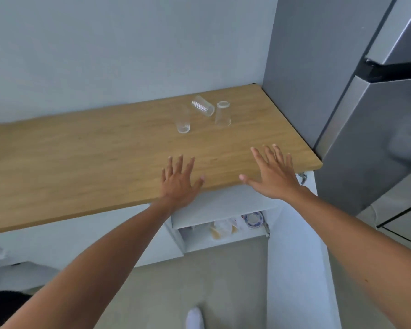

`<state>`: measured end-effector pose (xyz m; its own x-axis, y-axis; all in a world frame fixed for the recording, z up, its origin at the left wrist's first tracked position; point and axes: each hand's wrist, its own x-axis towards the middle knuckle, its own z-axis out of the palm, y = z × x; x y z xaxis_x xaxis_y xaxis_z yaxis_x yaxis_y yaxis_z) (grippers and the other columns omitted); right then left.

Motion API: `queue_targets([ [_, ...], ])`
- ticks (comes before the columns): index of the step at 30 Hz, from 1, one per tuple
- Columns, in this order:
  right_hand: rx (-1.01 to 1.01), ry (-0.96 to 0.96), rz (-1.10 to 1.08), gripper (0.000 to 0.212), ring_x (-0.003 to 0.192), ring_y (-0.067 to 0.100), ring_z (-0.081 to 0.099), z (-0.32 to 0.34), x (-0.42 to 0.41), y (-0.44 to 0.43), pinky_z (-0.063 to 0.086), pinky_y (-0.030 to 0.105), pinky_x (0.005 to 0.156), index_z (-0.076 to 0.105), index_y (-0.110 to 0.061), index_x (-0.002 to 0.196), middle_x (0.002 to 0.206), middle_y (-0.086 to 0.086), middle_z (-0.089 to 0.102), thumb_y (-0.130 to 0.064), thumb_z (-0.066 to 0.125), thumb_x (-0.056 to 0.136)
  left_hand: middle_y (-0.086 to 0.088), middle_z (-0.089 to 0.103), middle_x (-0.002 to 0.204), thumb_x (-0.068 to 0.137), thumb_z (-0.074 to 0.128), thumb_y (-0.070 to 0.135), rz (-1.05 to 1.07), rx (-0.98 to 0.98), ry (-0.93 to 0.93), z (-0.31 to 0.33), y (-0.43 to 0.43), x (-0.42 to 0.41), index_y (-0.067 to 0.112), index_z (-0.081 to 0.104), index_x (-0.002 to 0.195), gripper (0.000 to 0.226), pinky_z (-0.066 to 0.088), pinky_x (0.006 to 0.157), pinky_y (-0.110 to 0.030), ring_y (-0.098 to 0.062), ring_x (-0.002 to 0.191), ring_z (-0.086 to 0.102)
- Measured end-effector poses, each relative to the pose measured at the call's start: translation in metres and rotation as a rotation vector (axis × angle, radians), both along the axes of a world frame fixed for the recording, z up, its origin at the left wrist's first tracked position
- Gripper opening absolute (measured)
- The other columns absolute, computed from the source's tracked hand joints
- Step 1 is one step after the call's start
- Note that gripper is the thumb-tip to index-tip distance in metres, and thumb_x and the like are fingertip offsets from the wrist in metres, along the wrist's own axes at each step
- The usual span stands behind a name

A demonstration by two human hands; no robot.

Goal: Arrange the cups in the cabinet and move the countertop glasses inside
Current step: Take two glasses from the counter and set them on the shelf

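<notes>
Three clear glasses stand or lie on the wooden countertop [81, 157] near its back right corner. A ribbed glass [183, 123] stands upright, a second ribbed glass [202, 105] lies on its side behind it, and a smooth glass [222, 113] stands upside down to the right. My left hand [179, 180] and my right hand [272, 173] hover flat over the counter's front edge, fingers spread, holding nothing. Below the counter the cabinet [223, 241] is open, with its door [294, 257] swung out to the right. Inside, a blue-patterned cup [253, 219] and pale cups [223, 229] are partly hidden.
A grey refrigerator [365, 115] stands flush against the counter's right end. A pale wall [128, 55] runs behind the counter. A white-socked foot [195, 318] rests on the grey floor in front of the cabinet.
</notes>
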<state>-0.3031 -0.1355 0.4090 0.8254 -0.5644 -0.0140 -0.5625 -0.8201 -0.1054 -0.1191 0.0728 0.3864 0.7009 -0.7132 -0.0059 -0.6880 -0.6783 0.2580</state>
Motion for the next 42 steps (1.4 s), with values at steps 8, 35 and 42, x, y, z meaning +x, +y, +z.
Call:
queue_targets([
  [8,0.015,-0.013,-0.037,0.096,0.152,0.029,-0.012,0.023,0.1,-0.039,0.001,0.058,0.118,-0.003,-0.032,0.156,0.166,0.007,0.002,-0.084,0.029,0.082,-0.006,0.002,0.166,0.094,0.033,0.065,-0.02,-0.046,-0.016,0.03,-0.051,0.106,0.035,0.01,0.155,0.072,0.002,0.121,-0.053,-0.032,0.151,-0.012],
  [35,0.028,0.08,0.31,0.114,0.148,0.029,0.018,-0.005,0.306,-0.208,0.025,0.054,0.115,0.002,-0.031,0.155,0.16,0.005,0.024,-0.074,0.064,0.07,-0.008,0.043,0.149,0.073,0.069,0.068,0.247,-0.447,0.282,-0.034,-0.159,0.255,0.021,0.018,0.152,0.106,0.032,0.112,-0.053,-0.029,0.138,0.037],
  [42,0.048,0.089,0.355,0.104,0.135,0.028,0.04,-0.007,0.315,-0.214,0.037,0.05,0.106,0.025,-0.031,0.148,0.148,0.002,0.042,-0.062,0.079,0.064,-0.005,0.059,0.132,0.071,0.08,0.055,0.177,-0.567,0.433,-0.04,-0.159,0.258,0.023,0.032,0.143,0.091,0.047,0.096,-0.033,-0.017,0.12,0.055],
])
